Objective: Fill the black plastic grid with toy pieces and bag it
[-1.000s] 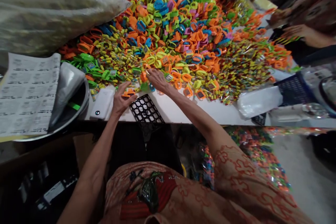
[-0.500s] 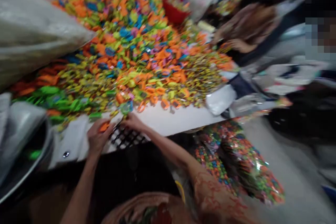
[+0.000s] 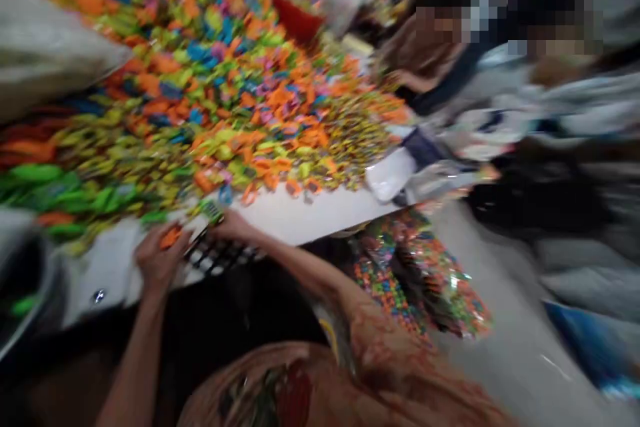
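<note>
The picture is blurred by head motion. My left hand (image 3: pixel 157 260) is closed around a small orange plastic piece (image 3: pixel 171 237) at the near edge of the white table (image 3: pixel 305 213). My right hand (image 3: pixel 231 225) is beside it, fingers pinching a small green piece (image 3: pixel 212 211) above a black grid tray (image 3: pixel 216 255). A huge heap of orange, yellow, green and blue plastic pieces (image 3: pixel 210 80) covers the table beyond both hands.
A grey sack (image 3: pixel 45 60) lies at the far left. A red bowl (image 3: pixel 296 19) stands at the back. Another person (image 3: pixel 425 60) works at the table's far right. Clear bags of coloured pieces (image 3: pixel 415 280) sit on the floor at my right. White bag (image 3: pixel 390 173) at the table corner.
My right hand has drawn back from the heap with a green piece and come beside my left hand over the tray. The view has swung to the right.
</note>
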Action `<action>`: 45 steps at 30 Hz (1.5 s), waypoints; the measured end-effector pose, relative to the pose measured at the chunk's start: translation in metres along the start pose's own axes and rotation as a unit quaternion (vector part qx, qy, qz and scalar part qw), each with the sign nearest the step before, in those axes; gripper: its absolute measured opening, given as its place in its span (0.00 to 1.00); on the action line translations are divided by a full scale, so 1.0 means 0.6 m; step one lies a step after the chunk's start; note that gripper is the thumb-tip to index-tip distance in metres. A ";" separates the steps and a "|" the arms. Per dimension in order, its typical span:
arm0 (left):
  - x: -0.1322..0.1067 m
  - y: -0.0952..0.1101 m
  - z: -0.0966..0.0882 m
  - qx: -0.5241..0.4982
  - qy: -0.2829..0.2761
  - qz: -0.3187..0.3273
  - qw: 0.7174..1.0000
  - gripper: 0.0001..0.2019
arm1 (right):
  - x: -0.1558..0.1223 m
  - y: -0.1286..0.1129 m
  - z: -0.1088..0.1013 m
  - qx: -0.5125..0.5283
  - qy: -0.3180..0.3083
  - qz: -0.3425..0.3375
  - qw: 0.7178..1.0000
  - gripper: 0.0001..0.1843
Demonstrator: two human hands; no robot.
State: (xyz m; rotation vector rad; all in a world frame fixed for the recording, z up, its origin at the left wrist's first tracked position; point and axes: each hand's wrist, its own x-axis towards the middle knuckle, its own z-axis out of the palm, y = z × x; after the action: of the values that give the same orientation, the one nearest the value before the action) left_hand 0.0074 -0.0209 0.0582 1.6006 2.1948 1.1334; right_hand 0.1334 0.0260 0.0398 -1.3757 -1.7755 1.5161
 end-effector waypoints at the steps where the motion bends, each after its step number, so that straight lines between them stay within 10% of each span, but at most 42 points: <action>1: -0.015 -0.028 -0.022 -0.013 0.009 0.005 1.000 0.12 | 0.002 0.005 -0.005 0.007 -0.010 0.008 1.000 0.03; 5: -0.045 -0.086 -0.049 -0.147 0.041 0.079 0.985 0.12 | 0.014 0.025 0.005 0.046 -0.043 0.018 0.998 0.00; 13: -0.045 -0.085 -0.036 -0.182 0.042 0.134 0.973 0.17 | 0.013 0.015 0.035 0.038 -0.077 0.002 0.996 0.02; 22: -0.053 -0.085 -0.038 -0.157 0.004 0.081 0.984 0.27 | -0.009 0.037 0.041 -0.107 0.006 -0.082 0.991 0.06; 32: -0.016 -0.062 -0.049 -0.194 -0.073 -0.048 0.977 0.24 | -0.002 0.037 0.044 -0.245 -0.045 -0.161 0.955 0.04; 45: -0.030 -0.046 -0.058 -0.051 -0.065 0.166 0.983 0.15 | 0.016 0.043 0.031 -0.158 -0.077 -0.149 0.973 0.05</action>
State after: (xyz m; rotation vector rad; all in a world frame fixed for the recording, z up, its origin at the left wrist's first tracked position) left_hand -0.0250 -0.0557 0.0587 1.9846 1.8021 1.1623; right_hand 0.1246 0.0231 0.0083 -1.0816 -2.2820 1.2464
